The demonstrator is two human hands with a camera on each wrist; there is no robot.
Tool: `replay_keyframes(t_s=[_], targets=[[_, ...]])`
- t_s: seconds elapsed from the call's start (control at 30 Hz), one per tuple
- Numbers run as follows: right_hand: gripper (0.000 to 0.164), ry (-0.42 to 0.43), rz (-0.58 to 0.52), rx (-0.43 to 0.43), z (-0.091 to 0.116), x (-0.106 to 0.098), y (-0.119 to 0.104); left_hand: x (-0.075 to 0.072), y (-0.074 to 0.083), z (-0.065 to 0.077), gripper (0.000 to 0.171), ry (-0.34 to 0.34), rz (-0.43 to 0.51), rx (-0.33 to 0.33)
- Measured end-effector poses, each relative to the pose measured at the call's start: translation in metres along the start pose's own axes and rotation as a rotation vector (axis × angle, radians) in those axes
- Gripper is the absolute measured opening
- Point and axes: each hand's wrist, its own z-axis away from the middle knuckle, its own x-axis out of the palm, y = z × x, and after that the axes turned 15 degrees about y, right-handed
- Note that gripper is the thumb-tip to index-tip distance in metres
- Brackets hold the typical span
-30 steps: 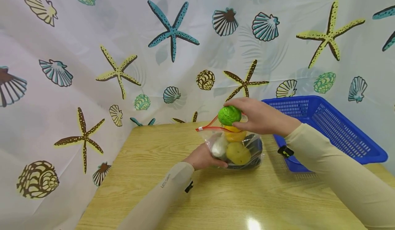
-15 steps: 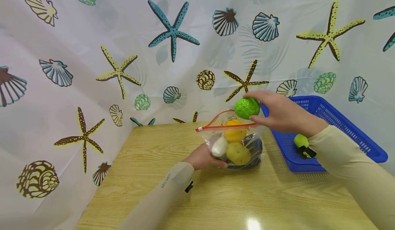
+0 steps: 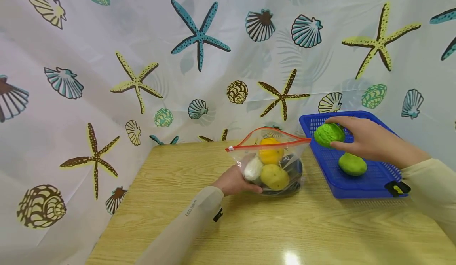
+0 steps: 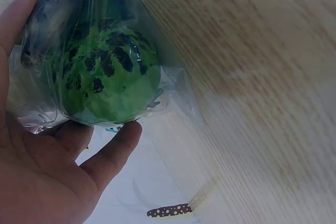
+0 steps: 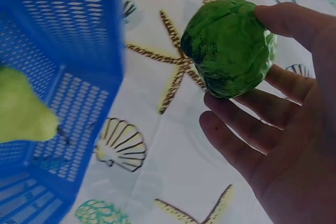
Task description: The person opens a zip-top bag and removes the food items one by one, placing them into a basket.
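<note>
Cream-sleeved, the left hand [image 3: 236,181] grips a gaping clear plastic bag [image 3: 256,146], already well filled. Farther right, the right hand [image 3: 373,139] pinches a crinkled green ball [image 3: 328,135] near a blue latticed plastic basket [image 3: 350,191] holding a smooth green pear [image 3: 352,165], so I reckon at least two pieces are left unbagged.

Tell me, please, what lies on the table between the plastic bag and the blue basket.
In the head view, only bare wooden table shows between the lower part of the plastic bag and the blue basket.
</note>
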Motion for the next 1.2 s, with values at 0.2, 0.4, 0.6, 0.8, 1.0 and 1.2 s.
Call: replay_keyframes(t_s=[0.2, 0.4, 0.6, 0.8, 1.0, 1.2], targets=[[0.061, -0.103, -0.003, 0.032, 0.024, 0.012, 0.023, 0.0, 0.001, 0.0, 0.108, -0.005, -0.006, -0.005], [0.06, -0.202, -0.008, 0.056, 0.036, 0.025, 0.037, -0.001, 0.001, 0.0, 0.109, -0.001, -0.013, -0.015], [0.055, -0.296, -0.049, 0.075, 0.045, 0.037, 0.05, 0.0, -0.001, -0.002, 0.11, -0.001, -0.019, -0.004], [0.05, -0.403, -0.074, 0.093, 0.05, 0.045, 0.061, 0.002, -0.004, -0.003, 0.11, -0.008, 0.025, 0.0], [0.052, -0.428, -0.086, 0.107, 0.051, 0.048, 0.066, 0.003, -0.003, -0.005, 0.108, -0.009, 0.031, 0.012], [0.053, -0.449, -0.08, 0.107, 0.05, 0.049, 0.069, 0.003, -0.003, -0.005, 0.107, -0.003, 0.026, 0.015]])
